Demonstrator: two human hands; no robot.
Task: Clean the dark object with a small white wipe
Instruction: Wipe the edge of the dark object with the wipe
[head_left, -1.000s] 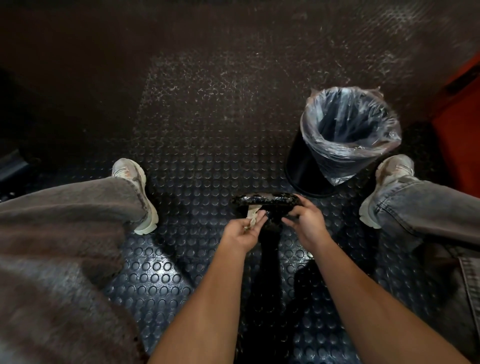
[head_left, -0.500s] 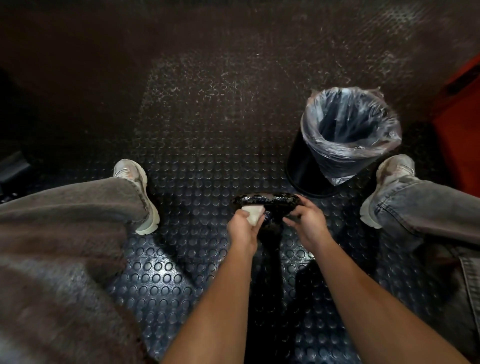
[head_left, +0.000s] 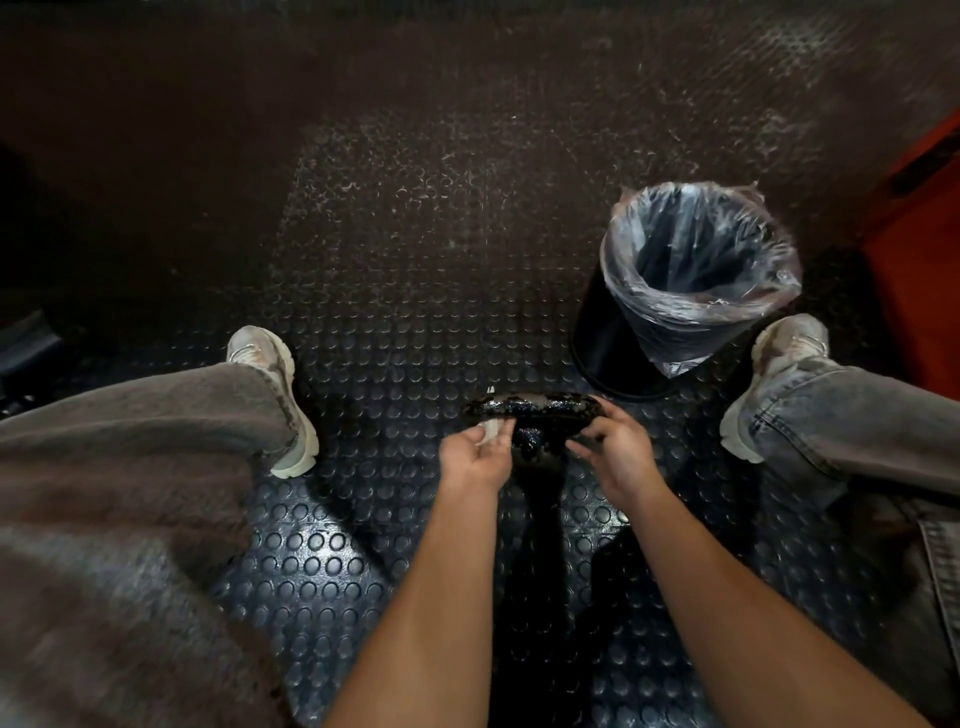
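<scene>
Pinching the wipe (head_left: 491, 430) against the dark object's (head_left: 535, 410) left end, the left hand (head_left: 475, 457) has curled fingers; the right hand (head_left: 610, 447) grips its right end. It hangs above the studded floor (head_left: 415, 322) between two shoes (head_left: 275, 395). Just beyond to the right stands a lined bin (head_left: 691, 280); an orange surface (head_left: 919, 291) flanks the far right.
</scene>
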